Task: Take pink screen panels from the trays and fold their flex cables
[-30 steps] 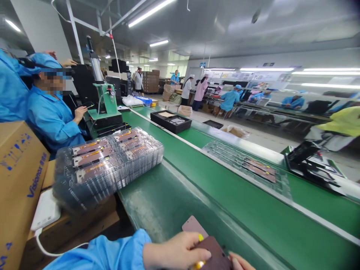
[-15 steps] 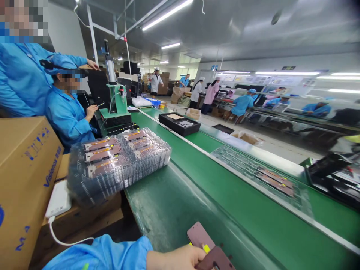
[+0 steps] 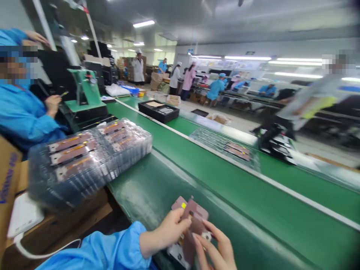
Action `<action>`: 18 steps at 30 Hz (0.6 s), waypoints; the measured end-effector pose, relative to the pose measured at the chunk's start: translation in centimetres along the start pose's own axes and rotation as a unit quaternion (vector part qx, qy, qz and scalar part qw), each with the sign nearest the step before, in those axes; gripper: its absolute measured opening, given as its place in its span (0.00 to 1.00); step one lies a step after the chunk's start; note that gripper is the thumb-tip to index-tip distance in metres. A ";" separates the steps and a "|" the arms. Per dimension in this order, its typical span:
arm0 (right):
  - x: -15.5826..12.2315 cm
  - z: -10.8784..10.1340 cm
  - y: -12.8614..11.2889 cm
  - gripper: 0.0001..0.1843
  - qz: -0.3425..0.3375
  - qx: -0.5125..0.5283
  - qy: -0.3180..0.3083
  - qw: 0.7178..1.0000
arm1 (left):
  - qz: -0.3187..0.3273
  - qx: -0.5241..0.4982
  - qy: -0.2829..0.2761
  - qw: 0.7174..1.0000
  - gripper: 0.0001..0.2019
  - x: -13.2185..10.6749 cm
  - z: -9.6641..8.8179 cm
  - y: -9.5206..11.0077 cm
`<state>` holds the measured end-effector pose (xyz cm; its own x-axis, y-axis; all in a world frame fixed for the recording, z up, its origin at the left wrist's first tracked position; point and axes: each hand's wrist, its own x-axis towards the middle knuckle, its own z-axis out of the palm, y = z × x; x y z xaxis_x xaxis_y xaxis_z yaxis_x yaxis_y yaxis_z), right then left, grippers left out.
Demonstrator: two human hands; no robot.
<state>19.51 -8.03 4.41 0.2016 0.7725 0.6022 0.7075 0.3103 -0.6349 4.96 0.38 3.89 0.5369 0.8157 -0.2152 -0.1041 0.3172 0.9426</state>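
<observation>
Close in front of me, my left hand [image 3: 172, 228] pinches flat mauve-brown panels [image 3: 195, 210] between thumb and fingers. They look like small electronic parts; a yellow tab shows on one at the far end. My right hand [image 3: 218, 245] grips the near side of the same panels, its fingers along their edge. The panels overlap at angles, and how many there are is hard to tell. Beneath the hands is the green work surface [image 3: 152, 180]. To the left stands a tall stack of clear plastic trays [image 3: 126, 150] with similar brown panels in the top one.
A green conveyor belt [image 3: 213, 172] runs past, bearing a clear tray [image 3: 205, 138] with brown panels and a black box [image 3: 159, 110]. A white power bank [image 3: 25, 215] with a cable lies left. A co-worker in blue [image 3: 25, 116] sits by a green press [image 3: 86, 90].
My view has swung right. My right hand has come into view and now grips the panels with my left hand. A blurred person has appeared at the far right.
</observation>
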 end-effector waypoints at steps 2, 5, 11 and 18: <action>0.9 -0.2 -1.1 0.08 -0.008 0.043 -0.005 0.999 | -0.004 -0.005 -0.017 1.000 0.24 0.2 -0.2 0.9; 3.4 -0.8 -1.3 0.08 0.083 0.076 0.049 0.992 | -0.014 -0.006 -0.048 0.999 0.23 0.7 -0.3 2.1; 6.6 0.0 1.1 0.10 0.157 0.117 0.021 0.980 | -0.050 0.020 -0.096 0.994 0.23 0.6 -0.1 2.9; 6.8 1.0 1.6 0.10 0.047 0.041 -0.022 0.998 | -0.055 0.070 -0.118 0.989 0.26 0.2 -1.0 2.3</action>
<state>21.31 -1.73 6.96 0.2327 0.8236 0.5173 0.6289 0.2783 -0.7260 3.97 1.80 5.74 0.7202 0.6396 -0.2686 0.0741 0.3140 0.9465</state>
